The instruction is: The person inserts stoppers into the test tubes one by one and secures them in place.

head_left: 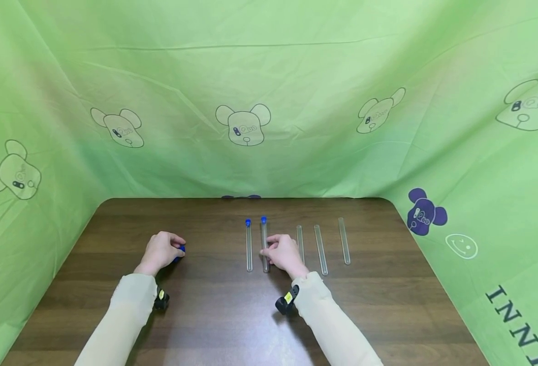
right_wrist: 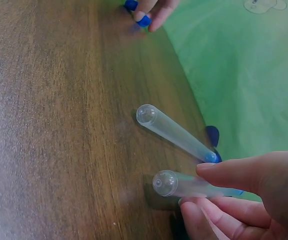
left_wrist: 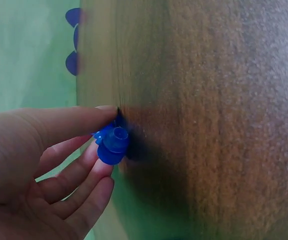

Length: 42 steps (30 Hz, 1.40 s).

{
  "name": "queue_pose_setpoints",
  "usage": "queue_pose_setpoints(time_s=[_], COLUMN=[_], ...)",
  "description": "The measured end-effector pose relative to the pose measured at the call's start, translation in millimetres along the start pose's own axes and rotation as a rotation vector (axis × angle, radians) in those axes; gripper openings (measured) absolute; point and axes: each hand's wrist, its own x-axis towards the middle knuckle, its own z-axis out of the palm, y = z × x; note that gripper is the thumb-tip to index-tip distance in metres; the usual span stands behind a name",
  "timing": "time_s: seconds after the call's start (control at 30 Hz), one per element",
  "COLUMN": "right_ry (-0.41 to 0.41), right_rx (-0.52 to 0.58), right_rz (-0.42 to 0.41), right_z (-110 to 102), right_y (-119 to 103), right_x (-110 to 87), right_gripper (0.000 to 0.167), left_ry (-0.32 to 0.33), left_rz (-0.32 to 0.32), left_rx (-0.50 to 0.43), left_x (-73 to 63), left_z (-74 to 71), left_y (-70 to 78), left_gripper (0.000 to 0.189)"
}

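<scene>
My left hand (head_left: 161,250) is low over the left part of the table, its thumb and fingers pinching at small blue caps (left_wrist: 115,142). Some of the caps are hidden behind the fingers. Near the middle, my right hand (head_left: 285,252) has its thumb and fingers around a clear test tube (right_wrist: 184,185) with a blue cap (head_left: 263,219) on its far end. Just left of it a second capped test tube (head_left: 249,249) lies parallel, rounded end toward me.
Right of my right hand lie three clear tubes without caps: one partly behind the hand (head_left: 299,236), a middle tube (head_left: 321,249) and a far right tube (head_left: 344,241). A green printed cloth (head_left: 246,168) hangs around the wooden table (head_left: 214,315).
</scene>
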Motion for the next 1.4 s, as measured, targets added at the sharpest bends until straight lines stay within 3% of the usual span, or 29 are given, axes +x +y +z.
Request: queue_pose_setpoints(time_s=[0.33, 0.67, 1.13, 1.4], right_ry=[-0.010, -0.009, 0.011, 0.023], right_rx=[-0.002, -0.022, -0.006, -0.029], right_rz=[-0.006, 0.010, -0.007, -0.021], right_z=[5, 6, 6, 7], right_y=[0, 0, 2, 2], right_x=[0.7, 2.2, 3.3, 3.8], right_gripper=[0.040, 0.039, 0.031, 0.035], left_ry=[-0.009, -0.006, 0.019, 0.022], left_rz=[0.004, -0.008, 0.053, 0.091], left_rx=[0.006, -0.002, -0.014, -0.005], left_x=[2.5, 1.4, 3.4, 4.5], left_z=[4.4, 6.4, 10.3, 12.2], left_y=[-2.7, 4.4, 14.4, 16.2], left_gripper=[0.017, 0.020, 0.019, 0.015])
